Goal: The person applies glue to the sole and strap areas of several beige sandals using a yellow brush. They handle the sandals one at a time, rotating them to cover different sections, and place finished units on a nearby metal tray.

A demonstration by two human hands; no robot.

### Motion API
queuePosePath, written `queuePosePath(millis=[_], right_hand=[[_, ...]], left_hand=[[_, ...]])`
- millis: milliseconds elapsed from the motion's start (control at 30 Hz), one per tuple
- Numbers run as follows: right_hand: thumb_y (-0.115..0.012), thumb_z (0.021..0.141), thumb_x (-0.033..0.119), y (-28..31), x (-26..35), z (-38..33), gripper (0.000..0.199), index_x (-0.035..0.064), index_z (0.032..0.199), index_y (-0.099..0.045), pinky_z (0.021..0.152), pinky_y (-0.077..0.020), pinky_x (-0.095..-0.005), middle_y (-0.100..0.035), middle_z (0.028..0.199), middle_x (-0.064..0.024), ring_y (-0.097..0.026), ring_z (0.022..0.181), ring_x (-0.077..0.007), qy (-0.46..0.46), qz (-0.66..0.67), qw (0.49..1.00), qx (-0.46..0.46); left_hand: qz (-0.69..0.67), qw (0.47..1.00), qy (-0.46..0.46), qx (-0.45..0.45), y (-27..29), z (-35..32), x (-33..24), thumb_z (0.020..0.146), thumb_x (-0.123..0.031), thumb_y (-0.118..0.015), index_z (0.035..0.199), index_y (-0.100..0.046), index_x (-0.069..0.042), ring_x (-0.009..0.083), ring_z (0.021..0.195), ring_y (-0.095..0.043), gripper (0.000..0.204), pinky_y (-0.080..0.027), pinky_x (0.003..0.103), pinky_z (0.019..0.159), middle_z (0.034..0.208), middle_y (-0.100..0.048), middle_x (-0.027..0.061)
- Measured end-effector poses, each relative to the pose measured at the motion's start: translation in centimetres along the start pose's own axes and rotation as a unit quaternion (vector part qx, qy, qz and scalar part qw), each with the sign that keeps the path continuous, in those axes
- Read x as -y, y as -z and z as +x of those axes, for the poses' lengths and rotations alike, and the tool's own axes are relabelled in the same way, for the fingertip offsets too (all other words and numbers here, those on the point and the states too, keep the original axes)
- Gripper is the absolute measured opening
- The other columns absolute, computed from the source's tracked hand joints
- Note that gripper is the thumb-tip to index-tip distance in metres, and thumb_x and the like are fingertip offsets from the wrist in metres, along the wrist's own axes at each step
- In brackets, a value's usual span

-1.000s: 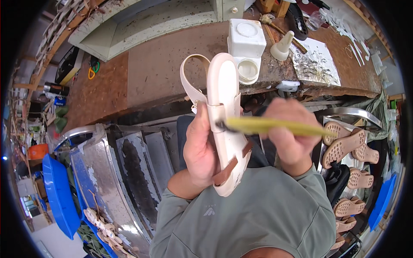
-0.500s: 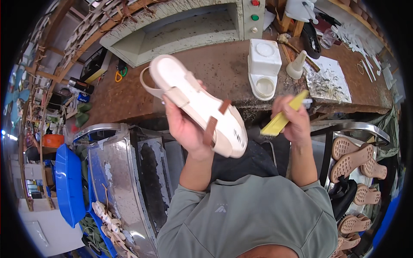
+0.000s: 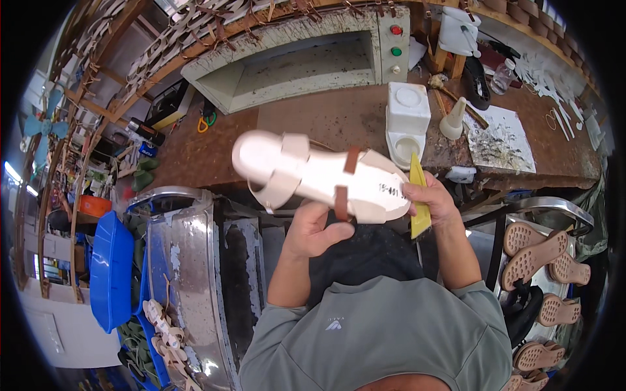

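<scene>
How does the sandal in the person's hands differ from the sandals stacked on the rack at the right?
The held sandal is cream with brown straps; the rack sandals look tan-brown. The held sandal shows its smooth footbed and straps, while the rack sandals mostly show studded soles. The held sandal is lifted over the workbench, supported by the left hand and steadied by the right hand, which also holds a yellow tool; the rack sandals lie piled and untouched. All are similarly shaped flat sandals.

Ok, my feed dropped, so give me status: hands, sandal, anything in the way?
Left hand gripping cream sandal from below, sole side up. Right hand holding yellow tool at its heel end. Nothing between hands and sandal.
</scene>
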State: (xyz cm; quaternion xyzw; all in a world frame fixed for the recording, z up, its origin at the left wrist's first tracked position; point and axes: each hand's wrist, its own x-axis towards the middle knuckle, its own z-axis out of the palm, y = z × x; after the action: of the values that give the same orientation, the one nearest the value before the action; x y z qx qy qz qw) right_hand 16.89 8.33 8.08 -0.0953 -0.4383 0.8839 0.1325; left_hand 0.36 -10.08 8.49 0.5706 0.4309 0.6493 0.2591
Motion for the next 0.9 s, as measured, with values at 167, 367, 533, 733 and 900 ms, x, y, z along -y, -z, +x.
queuePosePath(millis=[167, 367, 533, 733, 900], right_hand=[[-0.064, 0.084, 0.024, 2.0, -0.3, -1.6, 0.024, 0.0027, 0.073, -0.061, 0.045, -0.0372, -0.0182, -0.055, 0.055, -0.0012, -0.05, 0.048, -0.0065, -0.05, -0.092, 0.994, 0.018], [-0.048, 0.094, 0.032, 2.7, 3.6, -5.5, 0.037, -0.0009, 0.084, -0.061, 0.039, -0.0407, -0.0182, -0.059, 0.061, -0.0038, -0.053, 0.044, -0.0067, 0.197, -0.094, 0.973, -0.079], [-0.066, 0.08, 0.007, -4.5, 3.5, -4.9, 0.019, -0.0047, 0.093, -0.063, 0.052, -0.0478, -0.0233, -0.064, 0.08, -0.0117, -0.06, 0.06, -0.0141, 0.304, -0.167, 0.937, 0.036], [-0.073, 0.072, 0.019, -4.7, 3.4, -4.9, 0.021, 0.0001, 0.079, -0.067, 0.049, -0.0372, -0.0298, -0.066, 0.075, -0.0136, -0.059, 0.062, -0.0199, 0.537, -0.362, 0.713, 0.268], [-0.073, 0.073, 0.021, -4.2, 2.7, -4.1, 0.023, 0.0017, 0.084, -0.066, 0.055, -0.0379, -0.0309, -0.067, 0.08, -0.0105, -0.056, 0.064, -0.018, 0.536, -0.383, 0.746, 0.094]], left_hand=[[0.165, 0.985, -0.001, 0.041, -2.2, 0.0, -2.7, 0.078, -0.006, -0.059, 0.085, -0.062, 0.006, 0.0322, 0.091, -0.058, 0.014, -0.041, 0.038, 0.086, 0.091, -0.062, 0.0177], [0.337, 0.932, -0.136, -0.009, -5.0, -1.5, -3.7, 0.073, -0.004, -0.056, 0.082, -0.062, 0.004, 0.0332, 0.079, -0.058, 0.013, -0.044, 0.04, 0.077, 0.083, -0.06, 0.0165], [0.397, 0.907, -0.14, -0.008, -7.3, -1.2, -5.5, 0.07, -0.005, -0.055, 0.081, -0.062, 0.003, 0.0315, 0.074, -0.058, 0.016, -0.046, 0.042, 0.073, 0.081, -0.06, 0.0151], [0.388, 0.908, -0.148, -0.058, -7.3, -1.7, -4.3, 0.072, -0.004, -0.054, 0.087, -0.061, 0.007, 0.035, 0.082, -0.059, 0.02, -0.045, 0.041, 0.079, 0.09, -0.061, 0.0193], [0.357, 0.924, -0.104, -0.085, -6.7, -0.7, -3.2, 0.075, -0.005, -0.051, 0.09, -0.06, 0.009, 0.0369, 0.086, -0.059, 0.023, -0.044, 0.043, 0.083, 0.096, -0.06, 0.0231]])
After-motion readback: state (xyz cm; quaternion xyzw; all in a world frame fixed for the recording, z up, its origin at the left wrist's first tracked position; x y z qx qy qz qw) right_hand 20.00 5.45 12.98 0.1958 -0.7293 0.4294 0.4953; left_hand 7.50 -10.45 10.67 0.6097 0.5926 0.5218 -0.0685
